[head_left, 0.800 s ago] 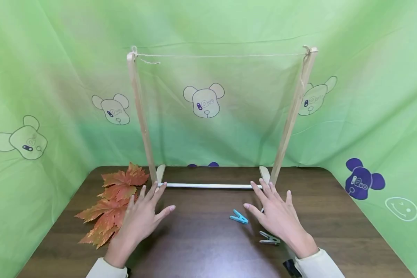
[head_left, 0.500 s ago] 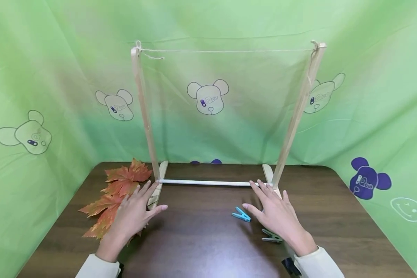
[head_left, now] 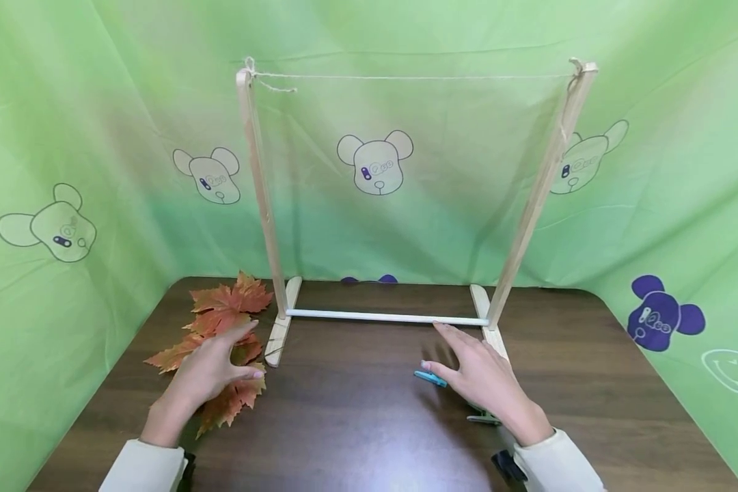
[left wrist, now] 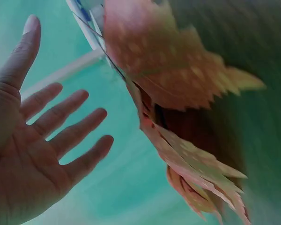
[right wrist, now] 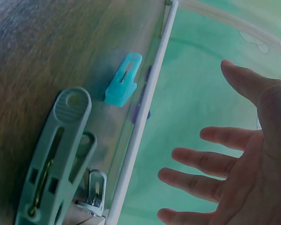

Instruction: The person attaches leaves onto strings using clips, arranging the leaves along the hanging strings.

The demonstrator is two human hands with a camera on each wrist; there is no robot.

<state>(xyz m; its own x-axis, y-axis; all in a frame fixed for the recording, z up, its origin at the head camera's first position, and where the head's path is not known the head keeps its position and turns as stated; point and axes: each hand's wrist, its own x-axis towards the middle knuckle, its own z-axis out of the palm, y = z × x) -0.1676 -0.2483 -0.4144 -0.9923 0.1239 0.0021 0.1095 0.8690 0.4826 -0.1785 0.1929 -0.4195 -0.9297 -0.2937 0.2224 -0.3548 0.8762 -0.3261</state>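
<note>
My left hand (head_left: 203, 369) hovers over the red-orange maple leaves (head_left: 224, 307), its fingers spread and holding nothing. In the left wrist view, its palm and fingers (left wrist: 68, 126) are apart from the leaves (left wrist: 178, 70). My right hand (head_left: 486, 383) is above the table's right half, also holding nothing. Beneath and beside it lie a blue clothespin (head_left: 430, 378) and a green clothespin (head_left: 483, 419), the latter partly hidden by the hand. A third, grey clothespin (right wrist: 97, 192) shows in the right wrist view.
Behind the hands stands a wooden frame with a left post (head_left: 261, 198), a right post (head_left: 541, 198) and a white bottom rod (head_left: 381, 317). String (head_left: 406, 77) is tied between the post tops. A green printed cloth (head_left: 369, 27) surrounds the brown table (head_left: 357, 410).
Both hands have come away from the frame's base. The left hand has moved left over the leaves; the right has drawn slightly back. The head view has shifted a little.
</note>
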